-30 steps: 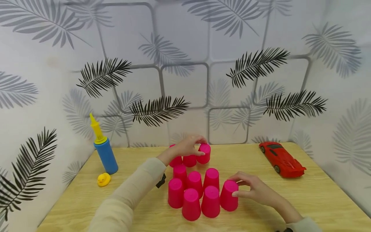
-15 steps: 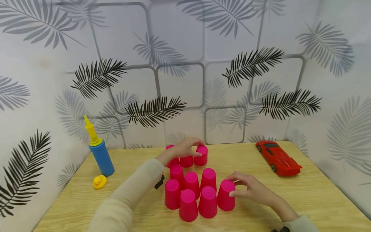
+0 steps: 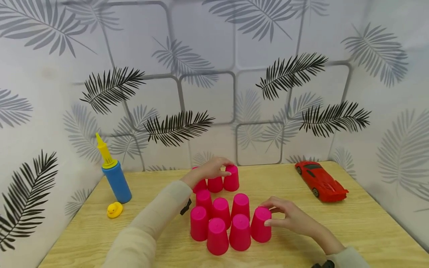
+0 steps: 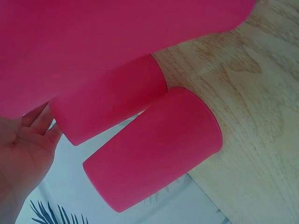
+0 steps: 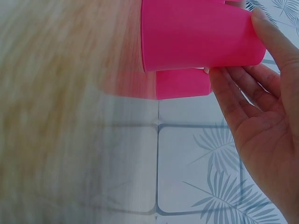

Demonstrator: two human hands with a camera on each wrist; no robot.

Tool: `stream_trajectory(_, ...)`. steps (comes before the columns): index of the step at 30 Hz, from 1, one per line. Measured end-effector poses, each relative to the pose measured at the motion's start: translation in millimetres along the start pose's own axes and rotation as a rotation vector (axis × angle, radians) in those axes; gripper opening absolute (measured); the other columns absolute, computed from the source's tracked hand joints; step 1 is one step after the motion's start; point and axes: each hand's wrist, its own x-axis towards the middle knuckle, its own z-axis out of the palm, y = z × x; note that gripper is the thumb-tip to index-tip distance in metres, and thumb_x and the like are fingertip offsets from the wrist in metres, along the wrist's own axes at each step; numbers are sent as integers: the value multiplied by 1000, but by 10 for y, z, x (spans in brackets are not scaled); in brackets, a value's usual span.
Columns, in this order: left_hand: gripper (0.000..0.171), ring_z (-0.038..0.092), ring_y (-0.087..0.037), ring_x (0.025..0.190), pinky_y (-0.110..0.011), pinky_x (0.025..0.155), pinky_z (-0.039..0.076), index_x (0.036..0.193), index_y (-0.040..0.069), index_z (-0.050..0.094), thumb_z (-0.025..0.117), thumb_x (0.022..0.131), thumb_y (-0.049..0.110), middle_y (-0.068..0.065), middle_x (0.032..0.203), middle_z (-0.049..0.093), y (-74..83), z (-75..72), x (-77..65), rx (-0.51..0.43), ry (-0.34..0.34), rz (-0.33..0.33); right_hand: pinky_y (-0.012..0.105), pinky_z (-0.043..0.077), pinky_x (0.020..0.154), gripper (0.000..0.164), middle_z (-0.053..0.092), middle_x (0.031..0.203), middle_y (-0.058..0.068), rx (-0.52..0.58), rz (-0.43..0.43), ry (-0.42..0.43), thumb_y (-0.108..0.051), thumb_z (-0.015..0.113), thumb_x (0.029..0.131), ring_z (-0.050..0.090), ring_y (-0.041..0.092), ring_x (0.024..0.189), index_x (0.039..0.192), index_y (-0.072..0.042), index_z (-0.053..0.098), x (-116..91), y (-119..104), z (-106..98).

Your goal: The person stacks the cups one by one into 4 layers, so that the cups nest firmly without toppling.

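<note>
Several pink cups stand upside down in three rows on the table. In the head view my left hand reaches over them and holds the right-hand cup of the back row between thumb and fingers. Its forearm partly covers the back-left cup. At the right end of the front row, my right hand grips a cup, thumb on the near side and fingers behind. The right wrist view shows that cup between thumb and fingertips. A middle-row cup stands among its neighbours.
A red toy car sits at the back right of the wooden table. Left of the cups are a blue and yellow hand pump and a yellow rubber duck. A leaf-patterned wall covering rises behind the table.
The head view has turned slightly right, so everything sits a little further left in it. Both hands stay at the same cups, and the rows keep their layout.
</note>
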Motion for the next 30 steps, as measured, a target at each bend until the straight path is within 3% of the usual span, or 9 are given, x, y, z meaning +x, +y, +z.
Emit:
stream_trajectory(9,40,61,-29,120,-38,107,49,129,-3,59,66,93,16,-17,127,64,28,-8,33,28,-47,-41,24,58,90,37,67,110,-1,11,36,-2,-29,73,87,61,0,104,120,-16,63,-8,17,11)
stream_trajectory(15,55,50,-32,133,-43,114,42,140,-1,47,66,93,20,-18,141,54,91,-94,-32,-78,37,-119,24,58,89,38,67,110,2,11,38,-4,-29,73,87,61,0,104,120,-14,63,-10,14,-12)
stream_trajectory(19,54,51,-30,134,-43,113,44,140,2,50,67,93,21,-14,141,55,138,-207,-281,-145,183,-134,23,58,89,37,67,109,2,-2,15,-11,-29,72,88,61,0,103,120,-13,63,27,-10,11)
stream_trajectory(23,51,55,-30,130,-43,109,47,137,2,53,68,92,19,-13,137,59,212,-293,-546,-225,293,-89,23,58,89,37,67,108,1,-22,-8,2,-26,73,87,62,1,102,120,-13,62,47,-33,4)
stream_trajectory(27,49,57,-33,128,-46,106,49,136,2,53,68,91,16,-15,136,60,283,-274,-828,-343,321,-57,23,58,88,37,67,108,1,-42,-14,14,-25,74,87,62,-1,102,120,-13,63,28,-31,3)
stream_trajectory(30,50,57,-32,128,-46,105,50,136,2,53,68,91,16,-15,136,60,289,-188,-1036,-387,309,-75,23,58,87,36,67,107,-1,-60,-3,34,-24,74,86,61,-2,101,119,-13,64,-3,-11,-1)
